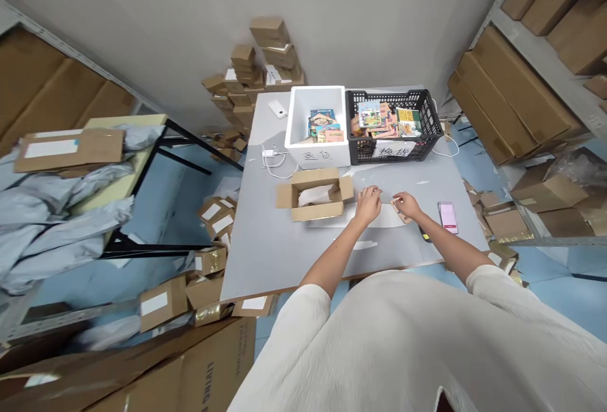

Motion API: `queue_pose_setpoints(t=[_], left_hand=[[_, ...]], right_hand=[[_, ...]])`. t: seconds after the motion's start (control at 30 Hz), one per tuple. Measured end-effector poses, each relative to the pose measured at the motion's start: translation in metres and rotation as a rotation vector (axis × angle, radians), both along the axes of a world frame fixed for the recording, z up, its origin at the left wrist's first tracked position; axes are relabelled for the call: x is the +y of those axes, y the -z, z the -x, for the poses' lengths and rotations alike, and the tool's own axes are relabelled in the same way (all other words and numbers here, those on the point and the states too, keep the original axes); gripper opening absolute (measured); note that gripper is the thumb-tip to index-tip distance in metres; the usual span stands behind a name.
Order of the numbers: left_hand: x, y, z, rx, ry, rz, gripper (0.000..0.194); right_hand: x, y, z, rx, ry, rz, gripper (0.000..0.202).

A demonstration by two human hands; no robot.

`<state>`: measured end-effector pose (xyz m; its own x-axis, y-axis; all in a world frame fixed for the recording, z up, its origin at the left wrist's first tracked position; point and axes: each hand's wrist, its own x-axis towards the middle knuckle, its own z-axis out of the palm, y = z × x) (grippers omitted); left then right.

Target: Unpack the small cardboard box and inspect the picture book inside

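My right hand [406, 205] pinches the edge of a small pinkish-brown booklet [401, 213], which lies over the right end of a long white paper sheet [384, 217]. Just to the left, my left hand [368, 205] rests at the sheet's far edge, fingers outstretched and slightly bent; nothing shows in them. An open cardboard box [317, 212] stands beside my left hand, flaps spread, with pale paper [315, 194] inside. The sheet's left end reaches the box's near side.
Behind sit a white foam box [317, 158] and a black crate [396, 150], both containing booklets. A phone [447, 217] and a black-and-yellow object [425, 234] lie right. A white charger with cable [269, 153] lies left. Cartons [164, 303] crowd the floor around the table [265, 254].
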<state>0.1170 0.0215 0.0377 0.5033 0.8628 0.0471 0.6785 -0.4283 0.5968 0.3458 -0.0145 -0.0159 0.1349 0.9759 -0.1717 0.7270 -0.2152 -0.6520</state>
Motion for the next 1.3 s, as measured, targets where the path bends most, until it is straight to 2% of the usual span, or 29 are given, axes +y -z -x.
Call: queue_pose_setpoints(t=[0.2,0.3,0.4,0.53,0.63,0.77,0.9,1.03,1.1,1.17,1.3], left_hand=[[-0.026,0.036,-0.051,0.091,-0.01,0.172,0.045],[-0.037,0.054,-0.07,0.146,-0.03,0.307,0.047],[-0.049,0.069,-0.084,0.185,-0.024,0.402,0.052],[-0.063,0.08,-0.097,0.19,0.032,0.435,0.058],[-0.067,0.084,-0.103,0.215,0.076,0.45,0.053],[-0.067,0.086,-0.105,0.258,0.083,0.493,0.046],[-0.064,0.084,-0.101,0.249,0.042,0.511,0.045],[-0.052,0.073,-0.094,0.142,-0.044,0.317,0.046],[-0.043,0.063,-0.089,0.108,-0.084,0.193,0.047],[-0.035,0.054,-0.084,0.127,-0.09,0.136,0.042],[-0.026,0.043,-0.071,0.198,-0.058,0.225,0.027]], right_hand=[[-0.016,0.03,-0.055,-0.011,0.04,0.138,0.038],[-0.018,0.046,-0.071,-0.029,0.015,0.195,0.043],[-0.019,0.063,-0.081,-0.062,-0.013,0.183,0.046],[-0.02,0.079,-0.089,-0.067,-0.034,0.157,0.047],[-0.019,0.083,-0.091,-0.044,-0.031,0.172,0.044],[-0.018,0.078,-0.088,-0.054,-0.008,0.203,0.045],[-0.015,0.068,-0.079,0.085,0.023,0.174,0.043],[-0.011,0.052,-0.065,0.194,0.034,0.136,0.034],[-0.008,0.041,-0.058,0.215,-0.008,0.093,0.031],[-0.005,0.03,-0.05,0.227,-0.074,0.062,0.033],[-0.001,0.012,-0.033,0.219,-0.226,-0.002,0.035]])
